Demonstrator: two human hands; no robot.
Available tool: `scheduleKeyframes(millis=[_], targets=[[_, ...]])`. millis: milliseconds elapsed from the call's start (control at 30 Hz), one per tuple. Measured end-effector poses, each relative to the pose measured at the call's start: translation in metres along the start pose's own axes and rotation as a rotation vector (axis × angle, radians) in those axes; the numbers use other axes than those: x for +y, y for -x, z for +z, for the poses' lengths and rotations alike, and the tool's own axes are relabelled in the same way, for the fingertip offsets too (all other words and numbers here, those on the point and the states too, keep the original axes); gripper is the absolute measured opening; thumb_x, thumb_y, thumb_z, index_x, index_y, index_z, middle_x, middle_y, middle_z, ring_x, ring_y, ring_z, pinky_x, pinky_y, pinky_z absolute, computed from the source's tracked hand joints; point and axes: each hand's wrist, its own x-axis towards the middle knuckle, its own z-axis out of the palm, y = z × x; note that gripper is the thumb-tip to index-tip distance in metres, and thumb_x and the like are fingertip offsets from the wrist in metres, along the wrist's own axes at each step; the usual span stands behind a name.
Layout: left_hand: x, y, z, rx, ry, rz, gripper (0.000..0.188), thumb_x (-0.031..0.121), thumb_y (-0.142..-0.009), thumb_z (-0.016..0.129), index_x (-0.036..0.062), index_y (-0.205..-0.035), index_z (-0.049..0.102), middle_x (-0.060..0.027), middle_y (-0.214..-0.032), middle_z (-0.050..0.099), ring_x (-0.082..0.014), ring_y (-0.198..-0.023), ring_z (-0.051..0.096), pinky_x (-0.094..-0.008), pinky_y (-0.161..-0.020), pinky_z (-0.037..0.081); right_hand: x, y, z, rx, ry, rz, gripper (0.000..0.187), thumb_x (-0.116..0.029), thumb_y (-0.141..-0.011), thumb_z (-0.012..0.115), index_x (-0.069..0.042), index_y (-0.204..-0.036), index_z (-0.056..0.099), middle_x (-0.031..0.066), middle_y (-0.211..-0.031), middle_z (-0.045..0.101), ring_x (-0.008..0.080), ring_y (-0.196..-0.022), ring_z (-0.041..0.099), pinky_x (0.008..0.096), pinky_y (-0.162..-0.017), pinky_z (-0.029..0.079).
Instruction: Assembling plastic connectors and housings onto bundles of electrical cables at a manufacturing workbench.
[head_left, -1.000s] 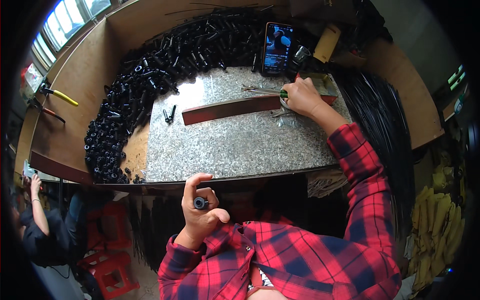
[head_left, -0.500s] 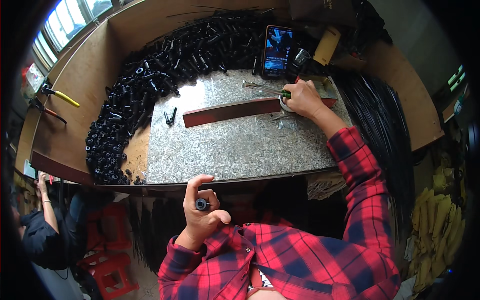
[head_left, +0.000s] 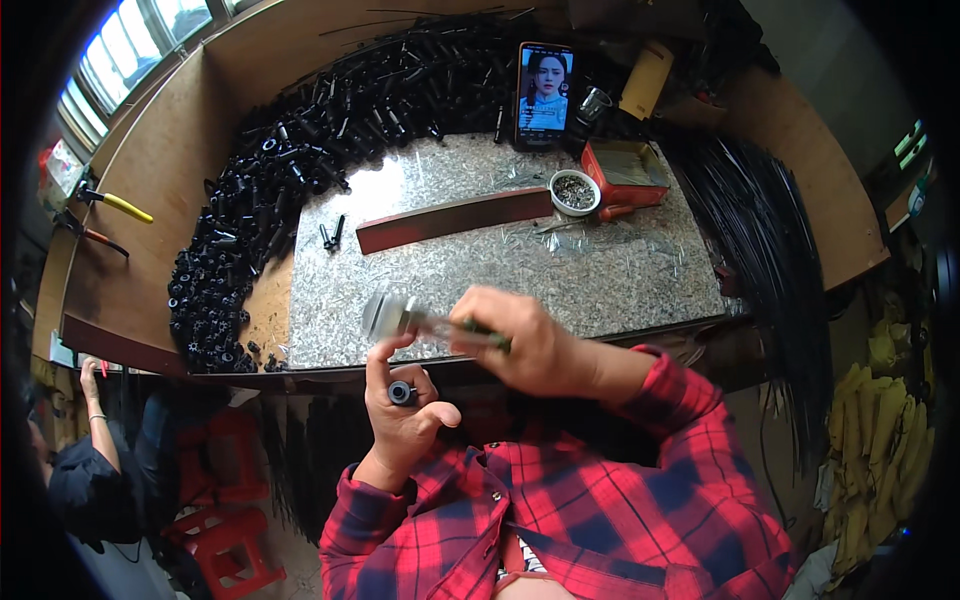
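Just in front of the table's front edge, my left hand (head_left: pixel 402 412) has its fingers curled round a black cylindrical part (head_left: pixel 401 393), hollow end up, with the index finger and thumb sticking out. My right hand (head_left: pixel 520 340) grips a hammer-like metal tool (head_left: pixel 430 322) with a slim shaft and some green on it; its head, blurred by motion, is over the table edge just above my left fingertips. Beyond them on the granite-look slab (head_left: pixel 420 275) lies a long reddish-brown bar (head_left: pixel 455 219). A white bowl (head_left: pixel 575 208) of tiny metal pieces stands at the bar's right end.
Black cylindrical parts (head_left: pixel 350 95) heap along the back and left. A phone (head_left: pixel 544 100) stands upright behind the slab, near a red box (head_left: pixel 635 175). Long black strips (head_left: pixel 760 220) lie at right. Yellow-handled pliers (head_left: pixel 125 205) hang at left. A co-worker (head_left: pixel 90 470) is at lower left.
My right hand has come from beside the bowl toward me and left, carrying the tool over to my left hand. The bowl and red box are now uncovered. My left hand has barely moved.
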Motion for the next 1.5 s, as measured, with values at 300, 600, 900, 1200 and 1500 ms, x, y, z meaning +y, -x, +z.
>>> scheduleKeyframes(millis=[300, 600, 900, 1200, 1500], targets=[[0.005, 0.003, -0.001, 0.08, -0.035, 0.124, 0.102, 0.052, -0.058, 0.08, -0.0009, -0.129, 0.03, -0.0063, -0.101, 0.058, -0.0124, -0.089, 0.06, -0.0243, -0.079, 0.047, -0.014, 0.012, 0.048, 0.083, -0.256, -0.079, 0.02, 0.002, -0.074, 0.067, 0.0, -0.092, 0.059, 0.012, -0.091, 0.058, 0.026, -0.082, 0.061, 0.0326, -0.069, 0.049], [0.009, 0.01, -0.008, 0.0, -0.065, 0.002, 0.098, 0.061, -0.055, 0.077, -0.0036, -0.121, 0.044, -0.0043, -0.106, 0.055, -0.0109, -0.093, 0.057, -0.0254, -0.083, 0.045, -0.016, 0.014, 0.055, 0.082, -0.239, -0.078, 0.017, 0.001, -0.074, 0.069, 0.0, -0.089, 0.059, 0.0109, -0.091, 0.058, 0.0229, -0.078, 0.06, 0.0307, -0.067, 0.048], [0.013, 0.008, -0.008, -0.003, -0.056, 0.006, 0.104, 0.059, -0.052, 0.081, -0.0045, -0.123, 0.041, -0.0031, -0.106, 0.054, -0.0104, -0.093, 0.054, -0.0251, -0.084, 0.044, -0.02, 0.014, 0.055, 0.096, -0.264, -0.063, 0.012, -0.006, -0.08, 0.066, 0.0, -0.085, 0.056, 0.0128, -0.087, 0.056, 0.0281, -0.077, 0.059, 0.0338, -0.066, 0.048], [0.015, 0.01, -0.007, -0.046, 0.061, -0.055, 0.105, 0.053, -0.054, 0.082, -0.0007, -0.129, 0.032, -0.0045, -0.093, 0.059, -0.0117, -0.086, 0.059, -0.0239, -0.076, 0.047, -0.018, 0.014, 0.052, 0.038, -0.248, -0.082, 0.015, -0.003, -0.076, 0.065, 0.0, -0.084, 0.054, 0.0134, -0.088, 0.055, 0.0294, -0.078, 0.059, 0.0358, -0.067, 0.048], [0.015, 0.006, -0.003, -0.058, 0.027, -0.014, 0.103, 0.053, -0.056, 0.079, 0.0003, -0.129, 0.029, -0.0059, -0.081, 0.063, -0.0123, -0.076, 0.062, -0.0223, -0.068, 0.048, -0.012, 0.007, 0.046, -0.101, -0.105, -0.125, 0.014, -0.005, -0.078, 0.059, 0.0, -0.087, 0.05, 0.0163, -0.092, 0.054, 0.0352, -0.085, 0.057, 0.0398, -0.074, 0.048]])
